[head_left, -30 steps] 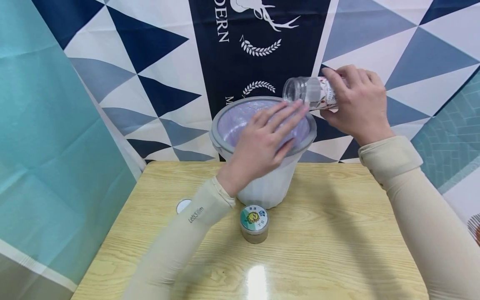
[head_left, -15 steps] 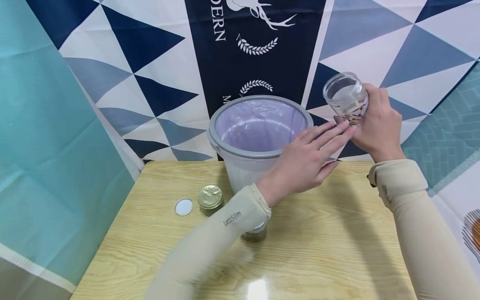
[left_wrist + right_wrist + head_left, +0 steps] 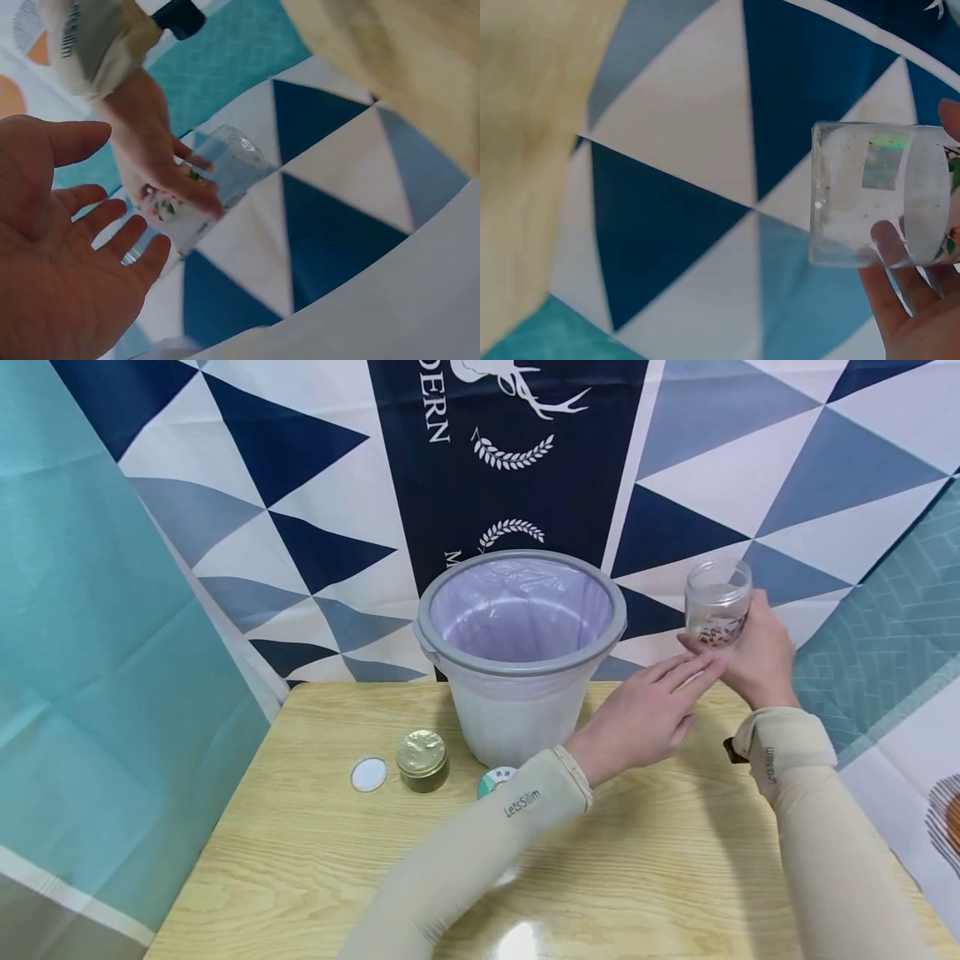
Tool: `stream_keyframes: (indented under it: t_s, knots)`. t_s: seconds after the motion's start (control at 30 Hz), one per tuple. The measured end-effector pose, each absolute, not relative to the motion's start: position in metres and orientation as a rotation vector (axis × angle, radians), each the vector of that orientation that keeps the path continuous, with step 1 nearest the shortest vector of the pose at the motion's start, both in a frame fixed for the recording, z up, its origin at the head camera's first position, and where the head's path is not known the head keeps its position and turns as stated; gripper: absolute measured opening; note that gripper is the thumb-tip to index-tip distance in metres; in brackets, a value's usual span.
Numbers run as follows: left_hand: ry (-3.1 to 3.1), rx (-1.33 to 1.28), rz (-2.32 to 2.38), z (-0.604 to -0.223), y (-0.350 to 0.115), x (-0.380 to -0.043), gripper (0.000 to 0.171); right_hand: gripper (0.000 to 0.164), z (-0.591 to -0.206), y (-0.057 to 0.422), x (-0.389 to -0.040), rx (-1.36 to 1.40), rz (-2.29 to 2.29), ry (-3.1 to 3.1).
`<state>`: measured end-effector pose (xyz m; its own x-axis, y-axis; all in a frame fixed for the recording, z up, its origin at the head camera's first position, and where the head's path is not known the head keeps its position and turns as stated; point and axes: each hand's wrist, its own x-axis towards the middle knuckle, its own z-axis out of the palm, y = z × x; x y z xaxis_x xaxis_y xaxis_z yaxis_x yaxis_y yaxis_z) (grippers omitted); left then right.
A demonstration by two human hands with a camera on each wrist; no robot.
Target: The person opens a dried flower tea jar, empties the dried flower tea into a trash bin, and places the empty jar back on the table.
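Observation:
At the right of the head view my right hand [image 3: 763, 652] grips a clear jar [image 3: 717, 597] with a printed label, mouth upward. The jar is see-through, its transparent base showing in the right wrist view [image 3: 855, 195]. My left hand [image 3: 637, 714] reaches across with straight fingers, its fingertips overlapping the lower part of the jar; whether they touch it I cannot tell. In the left wrist view, the left palm [image 3: 67, 277] faces the jar with fingers spread a little. A white bin [image 3: 517, 718] with a grey rim and purple liner stands left of both hands.
On the wooden table [image 3: 300, 860] lie a round white lid [image 3: 368, 773] and a gold-topped tin [image 3: 422, 760]. A small tub with a green and white lid [image 3: 492, 780] is partly hidden by the left sleeve. A patterned cloth [image 3: 322, 568] hangs behind the table.
The jar was tipped sideways over the bin's edge; my right hand has swung it right, then lowered it and turned it mouth up. My left hand has followed to the right, away from the bin.

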<state>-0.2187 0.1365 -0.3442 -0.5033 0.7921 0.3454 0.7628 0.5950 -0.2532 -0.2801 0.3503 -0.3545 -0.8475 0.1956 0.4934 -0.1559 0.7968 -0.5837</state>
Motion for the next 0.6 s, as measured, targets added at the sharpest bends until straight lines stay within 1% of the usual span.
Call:
stream_keyframes:
  t_s: [0.17, 0.37, 0.6]
  knots:
    - [-2.488, -1.253, 0.094, -0.364, 0.145, -0.23, 0.071, 0.094, -0.379, 0.363, -0.28, -0.03, 0.945, -2.478]
    - [-2.621, -1.274, 0.027, -0.384, 0.151, -0.246, 0.081, 0.091, -0.412, 0.376, -0.284, -0.05, 0.959, -2.52]
    - [-2.656, -1.315, -0.018, -0.405, 0.154, -0.255, 0.082, 0.094, -0.441, 0.382, -0.29, -0.042, 0.998, -2.542]
